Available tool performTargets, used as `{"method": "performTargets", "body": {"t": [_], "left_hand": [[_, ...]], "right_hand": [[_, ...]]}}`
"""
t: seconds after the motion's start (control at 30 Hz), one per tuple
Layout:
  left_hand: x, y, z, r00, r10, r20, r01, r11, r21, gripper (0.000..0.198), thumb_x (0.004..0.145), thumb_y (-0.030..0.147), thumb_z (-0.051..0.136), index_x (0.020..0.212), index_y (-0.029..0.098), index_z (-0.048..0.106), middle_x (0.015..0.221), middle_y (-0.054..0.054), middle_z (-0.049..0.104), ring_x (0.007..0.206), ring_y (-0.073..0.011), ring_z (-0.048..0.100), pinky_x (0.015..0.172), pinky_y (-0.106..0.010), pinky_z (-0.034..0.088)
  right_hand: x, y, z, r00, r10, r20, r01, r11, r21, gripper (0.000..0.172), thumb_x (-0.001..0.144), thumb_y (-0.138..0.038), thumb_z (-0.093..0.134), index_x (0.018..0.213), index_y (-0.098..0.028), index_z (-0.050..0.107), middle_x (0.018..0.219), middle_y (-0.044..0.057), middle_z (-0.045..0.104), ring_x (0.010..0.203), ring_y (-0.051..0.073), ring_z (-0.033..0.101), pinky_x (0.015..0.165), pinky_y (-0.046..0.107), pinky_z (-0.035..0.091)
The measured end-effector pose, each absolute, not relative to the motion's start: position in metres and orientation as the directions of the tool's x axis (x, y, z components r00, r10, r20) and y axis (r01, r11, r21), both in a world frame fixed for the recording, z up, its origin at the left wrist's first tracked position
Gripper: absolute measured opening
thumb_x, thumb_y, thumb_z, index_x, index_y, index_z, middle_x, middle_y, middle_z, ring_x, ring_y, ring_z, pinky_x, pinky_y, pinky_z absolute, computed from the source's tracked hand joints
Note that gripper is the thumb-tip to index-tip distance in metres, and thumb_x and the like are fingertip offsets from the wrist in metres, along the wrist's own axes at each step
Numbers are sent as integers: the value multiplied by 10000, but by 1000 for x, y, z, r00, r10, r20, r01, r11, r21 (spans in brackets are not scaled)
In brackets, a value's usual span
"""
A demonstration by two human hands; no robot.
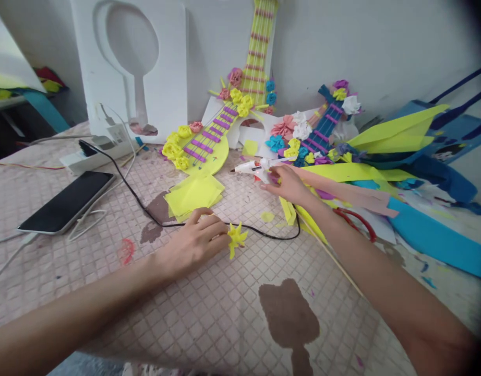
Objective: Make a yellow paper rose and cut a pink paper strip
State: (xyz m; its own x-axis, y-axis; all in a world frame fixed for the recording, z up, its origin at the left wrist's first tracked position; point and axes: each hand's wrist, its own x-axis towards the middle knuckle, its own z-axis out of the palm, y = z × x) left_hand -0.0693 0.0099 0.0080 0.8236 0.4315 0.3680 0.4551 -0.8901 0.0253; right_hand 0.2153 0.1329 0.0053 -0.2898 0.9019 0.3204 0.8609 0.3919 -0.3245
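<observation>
Here, a yellow flower at the left hand, a glue gun at the right

The yellow flower (237, 239) sits at the fingertips of the left hand (203, 235), just above the table (209, 324) or resting on it; which, I cannot tell. That hand is palm down with its fingers curled; the tips are hidden, so whether they pinch the flower cannot be made out. The right hand (285, 183) is at the back of the white glue gun (252, 167), fingers bent, thumb below. It covers much of the handle, and how firmly it grips cannot be told. The dark marking on the gun's body is too small to read.

Beyond the left hand lie yellow squares (193, 196), loosely stacked. A black cord (279, 238) runs behind that hand, which hides a stretch of it, then curves up towards the right arm. That arm also crosses a thin stick (338, 263) and part of some red handles (360, 218); whatever tool they belong to is unclear.

Farther back, a yellow guitar (215, 156) stands before a taller neck (257, 47), cut off by the top edge. Flowers partly cover a blue guitar (322, 137). At far right, the print on a blue bag (459, 130) is blurred and partly covered.
</observation>
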Motion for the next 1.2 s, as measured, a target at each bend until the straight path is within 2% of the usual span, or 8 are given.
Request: {"method": "performTargets", "body": {"t": [0.13, 0.3, 0.47, 0.57, 0.7, 0.87, 1.03, 1.2], "left_hand": [[-70, 12, 7, 818, 454, 354, 460, -885, 73, 190, 960, 155, 391, 895, 187, 567, 942, -27, 629, 928, -162, 545, 969, -400, 309], [-71, 15, 5, 809, 462, 363, 452, -884, 118, 165, 951, 153, 417, 917, 190, 574, 940, -24, 629, 923, -161, 547, 967, -400, 317], [-70, 16, 4, 800, 461, 385, 447, -885, 129, 155, 952, 159, 416, 945, 192, 568, 959, -23, 639, 924, -160, 545, 953, -390, 322], [-70, 16, 4, 794, 466, 391, 452, -882, 132, 132, 953, 171, 422, 937, 189, 552, 956, -24, 638, 920, -160, 537, 943, -384, 326], [-71, 18, 3, 772, 495, 399, 474, -866, 158, 101, 944, 181, 446, 976, 197, 541, 952, -26, 628, 907, -153, 531, 956, -380, 321], [-71, 18, 4, 750, 512, 419, 483, -856, 183, 98, 947, 200, 445, 962, 206, 541, 906, -20, 626, 882, -153, 528, 904, -362, 338], [-73, 19, 2, 732, 534, 423, 494, -844, 209, 97, 942, 232, 459, 949, 217, 555, 907, -14, 628, 889, -148, 536, 919, -354, 331], [-77, 24, -2, 709, 552, 438, 503, -832, 236, 80, 927, 243, 491, 933, 221, 568, 908, -10, 632, 881, -148, 543, 929, -361, 331]], "right_hand": [[198, 148, 6, -270, 945, 185, 862, 323, -391, 241, 719, -391, 616, 714, -150, 608, 610, 2, 553, 574, 142, 476, 551, 262, 336], [197, 116, 15, -177, 918, 355, 735, 363, -573, 240, 746, -395, 592, 696, -160, 579, 685, 16, 565, 648, 145, 494, 564, 256, 349], [216, 64, 26, -182, 960, 214, 532, 279, -799, 275, 781, -454, 597, 752, -181, 621, 675, 13, 609, 616, 164, 549, 539, 273, 423], [229, 33, 33, -282, 939, 197, 586, 331, -739, 252, 806, -439, 586, 706, -213, 636, 686, 12, 638, 601, 173, 574, 528, 283, 451], [235, 0, 39, -430, 874, 227, 622, 469, -627, 181, 806, -431, 587, 865, -275, 659, 749, 15, 648, 674, 213, 613, 568, 323, 504], [223, -14, 38, -570, 809, 145, 574, 518, -634, 130, 816, -360, 590, 771, -243, 556, 703, 5, 549, 627, 163, 545, 552, 289, 469], [216, -14, 29, -577, 810, 102, 596, 503, -626, 183, 844, -328, 561, 710, -221, 497, 682, -10, 505, 601, 125, 498, 529, 247, 424], [224, -10, 10, -523, 839, 149, 593, 484, -644, 168, 822, -385, 577, 767, -226, 573, 712, 8, 583, 628, 155, 552, 548, 271, 458]]}}
